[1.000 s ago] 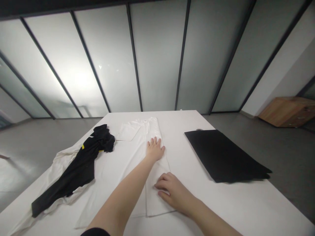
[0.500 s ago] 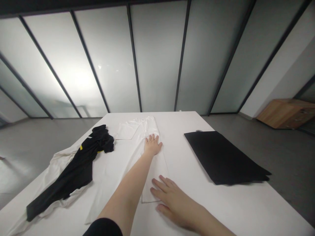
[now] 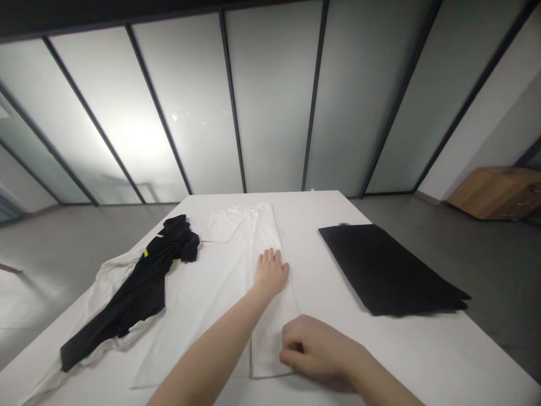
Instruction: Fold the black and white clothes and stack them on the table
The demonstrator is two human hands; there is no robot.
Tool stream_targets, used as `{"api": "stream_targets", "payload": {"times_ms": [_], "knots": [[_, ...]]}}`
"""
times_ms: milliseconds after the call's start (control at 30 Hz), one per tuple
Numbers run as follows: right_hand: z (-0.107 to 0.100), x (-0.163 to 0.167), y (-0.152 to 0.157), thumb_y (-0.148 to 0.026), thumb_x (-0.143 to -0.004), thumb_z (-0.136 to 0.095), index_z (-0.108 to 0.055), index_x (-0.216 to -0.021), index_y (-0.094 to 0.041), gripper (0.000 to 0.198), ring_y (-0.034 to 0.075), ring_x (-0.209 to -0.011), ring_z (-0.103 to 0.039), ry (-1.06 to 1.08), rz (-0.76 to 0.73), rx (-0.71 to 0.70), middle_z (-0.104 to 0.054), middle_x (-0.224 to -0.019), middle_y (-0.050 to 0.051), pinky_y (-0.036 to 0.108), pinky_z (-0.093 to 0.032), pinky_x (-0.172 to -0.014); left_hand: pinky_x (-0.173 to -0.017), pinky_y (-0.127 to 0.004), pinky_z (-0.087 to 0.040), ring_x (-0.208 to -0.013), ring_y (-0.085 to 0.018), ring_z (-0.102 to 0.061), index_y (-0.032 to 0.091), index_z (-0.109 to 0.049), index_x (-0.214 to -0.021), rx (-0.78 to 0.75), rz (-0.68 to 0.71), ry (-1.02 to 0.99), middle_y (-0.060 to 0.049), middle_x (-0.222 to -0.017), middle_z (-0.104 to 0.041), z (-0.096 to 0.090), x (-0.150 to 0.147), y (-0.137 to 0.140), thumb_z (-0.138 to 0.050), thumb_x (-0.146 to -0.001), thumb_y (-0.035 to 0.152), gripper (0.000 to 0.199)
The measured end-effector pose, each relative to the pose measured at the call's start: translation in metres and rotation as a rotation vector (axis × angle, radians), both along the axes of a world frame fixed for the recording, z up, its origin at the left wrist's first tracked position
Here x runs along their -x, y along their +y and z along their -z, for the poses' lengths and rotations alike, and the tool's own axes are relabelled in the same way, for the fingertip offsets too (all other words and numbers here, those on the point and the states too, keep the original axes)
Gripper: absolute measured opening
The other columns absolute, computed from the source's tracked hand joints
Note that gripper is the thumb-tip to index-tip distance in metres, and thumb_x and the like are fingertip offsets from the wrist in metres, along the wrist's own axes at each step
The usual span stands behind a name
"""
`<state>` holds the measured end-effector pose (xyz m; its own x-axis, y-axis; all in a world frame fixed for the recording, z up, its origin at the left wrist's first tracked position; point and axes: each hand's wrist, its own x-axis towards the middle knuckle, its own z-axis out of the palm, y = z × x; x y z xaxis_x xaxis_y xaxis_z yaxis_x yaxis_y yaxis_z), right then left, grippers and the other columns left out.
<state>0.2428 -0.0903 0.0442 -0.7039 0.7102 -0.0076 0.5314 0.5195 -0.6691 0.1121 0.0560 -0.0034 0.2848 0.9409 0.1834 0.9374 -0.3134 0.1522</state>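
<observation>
1. Head view: the left hand [image 3: 271,274], fingers slightly spread and grasping nothing, lies flat on the white shirt [image 3: 224,270].
2. The right hand [image 3: 315,345] curls at the shirt's near right corner — whether it pinches cloth, I cannot tell.
3. A mark [image 3: 251,209] by the collar is too small to read.
4. The left forearm [image 3: 224,338] hides part of the shirt; a black top [image 3: 141,287] lies left, black sheets [image 3: 389,268] right, all on the white table [image 3: 363,355].
5. The shirt's long axis runs away from the person — collar far, hem [image 3: 270,376] near, one sleeve [image 3: 222,226] pointing left.
</observation>
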Motion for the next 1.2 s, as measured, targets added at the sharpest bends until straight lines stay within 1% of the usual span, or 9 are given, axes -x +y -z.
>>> {"api": "stream_targets", "payload": {"times_ms": [167,333,567,700,767,833,933,1067,1200], "knots": [[0.007,-0.009,0.017,-0.035,-0.103,-0.051,-0.053,-0.068,-0.021,0.038,0.015,-0.067,-0.05,0.246,0.173,-0.185,-0.054,-0.069,-0.001,0.029,-0.034,-0.067,-0.124,-0.061,-0.024,-0.157,-0.041,-0.029,0.008,-0.034,-0.163,0.044,0.017,0.074,-0.024,-0.168,-0.033,0.012,0.007,-0.033,-0.031,-0.106,0.051,0.072],[0.017,-0.017,0.027,-0.038,-0.107,-0.044,-0.053,-0.07,-0.022,0.042,0.016,-0.069,-0.052,0.398,0.376,-0.218,-0.056,-0.071,0.0,0.03,-0.037,-0.068,-0.127,-0.062,-0.017,-0.161,-0.041,-0.015,0.007,-0.027,-0.166,0.115,0.148,0.106,-0.022,-0.173,-0.02,0.025,0.01,-0.067,-0.044,-0.097,0.055,0.086],[0.031,-0.021,0.039,-0.047,-0.105,-0.047,-0.062,-0.077,-0.022,0.041,0.019,-0.078,-0.059,0.524,0.596,-0.102,-0.062,-0.077,0.002,0.029,-0.043,-0.069,-0.125,-0.065,-0.021,-0.16,-0.042,-0.019,0.011,-0.029,-0.167,0.08,0.223,0.046,-0.02,-0.172,-0.027,0.02,0.016,-0.124,-0.032,-0.103,0.056,0.078],[0.034,-0.023,0.043,-0.053,-0.103,-0.049,-0.063,-0.076,-0.022,0.044,0.02,-0.075,-0.058,0.612,0.682,-0.05,-0.063,-0.074,0.002,0.03,-0.044,-0.071,-0.122,-0.069,-0.025,-0.157,-0.045,-0.025,0.012,-0.037,-0.164,0.115,0.287,0.057,-0.023,-0.169,-0.032,0.002,0.02,-0.148,-0.033,-0.101,0.07,0.086],[0.035,-0.024,0.046,-0.056,-0.102,-0.049,-0.063,-0.075,-0.022,0.046,0.02,-0.073,-0.057,0.64,0.703,-0.042,-0.062,-0.072,0.002,0.031,-0.044,-0.071,-0.115,-0.066,-0.038,-0.148,-0.044,-0.042,0.015,-0.051,-0.155,0.134,0.295,0.067,-0.023,-0.16,-0.047,-0.016,0.02,-0.141,-0.037,-0.102,0.065,0.075],[0.036,-0.025,0.048,-0.059,-0.101,-0.049,-0.063,-0.074,-0.022,0.048,0.02,-0.072,-0.057,0.651,0.726,-0.051,-0.061,-0.07,0.001,0.031,-0.043,-0.07,-0.1,-0.055,-0.053,-0.123,-0.036,-0.065,0.018,-0.069,-0.132,0.162,0.261,0.067,-0.019,-0.133,-0.069,-0.036,0.018,-0.119,-0.035,-0.107,0.046,0.051],[0.037,-0.028,0.051,-0.063,-0.099,-0.05,-0.063,-0.072,-0.022,0.051,0.021,-0.073,-0.057,0.672,0.772,-0.066,-0.061,-0.07,0.002,0.032,-0.044,-0.07,-0.097,-0.044,-0.055,-0.115,-0.029,-0.068,0.018,-0.069,-0.125,0.084,0.158,0.004,-0.014,-0.122,-0.073,-0.052,0.011,-0.068,-0.033,-0.107,0.028,0.041],[0.037,-0.033,0.055,-0.07,-0.094,-0.052,-0.063,-0.069,-0.022,0.056,0.022,-0.074,-0.059,0.74,0.86,-0.05,-0.063,-0.07,0.003,0.032,-0.047,-0.072,-0.119,-0.049,-0.039,-0.149,-0.032,-0.043,0.013,-0.053,-0.149,-0.028,-0.008,-0.029,-0.018,-0.158,-0.052,-0.032,0.001,-0.019,-0.04,-0.106,0.028,0.048],[0.04,-0.04,0.059,-0.073,-0.094,-0.051,-0.063,-0.069,-0.023,0.058,0.022,-0.074,-0.06,0.785,0.94,-0.045,-0.063,-0.072,0.004,0.033,-0.049,-0.071,-0.123,-0.055,-0.032,-0.152,-0.037,-0.038,0.011,-0.046,-0.156,-0.009,-0.029,0.003,-0.021,-0.163,-0.044,0.001,-0.005,-0.02,-0.04,-0.105,0.033,0.055]]}}
